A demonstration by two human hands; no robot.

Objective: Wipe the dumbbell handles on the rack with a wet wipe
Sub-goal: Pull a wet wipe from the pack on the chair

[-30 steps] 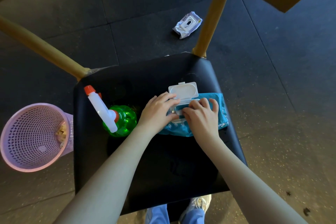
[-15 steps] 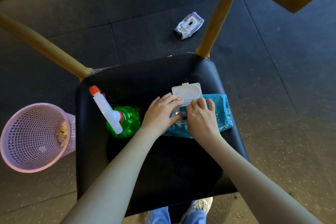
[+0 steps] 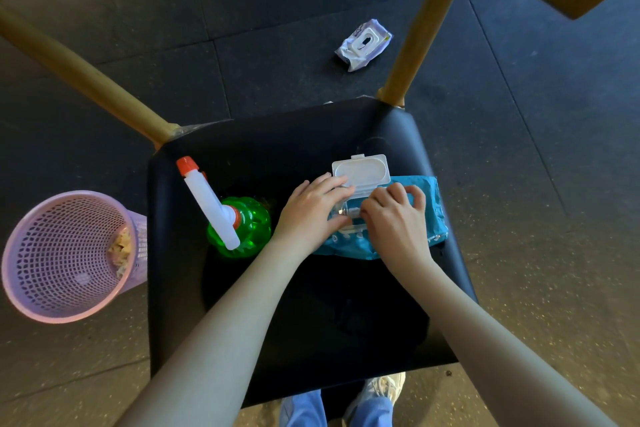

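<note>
Left hand (image 3: 313,210) pressing wipes pack (image 3: 427,218) flat; right hand (image 3: 394,218) pinching at opening; lid (image 3: 360,172) up.

Chair seat (image 3: 311,322): near half bare, open for passage. Far half obstructed: green spray bottle (image 3: 239,225) toward the left edge, blue wet-wipe pack (image 3: 429,215) with raised lid (image 3: 360,172) at the right edge. Wooden backrest posts (image 3: 422,28) flank the far corners.

Both hands, left hand (image 3: 313,210), right hand (image 3: 394,218), on blue wipes pack (image 3: 427,215), lid (image 3: 360,172) open, black chair seat (image 3: 277,149)
</note>
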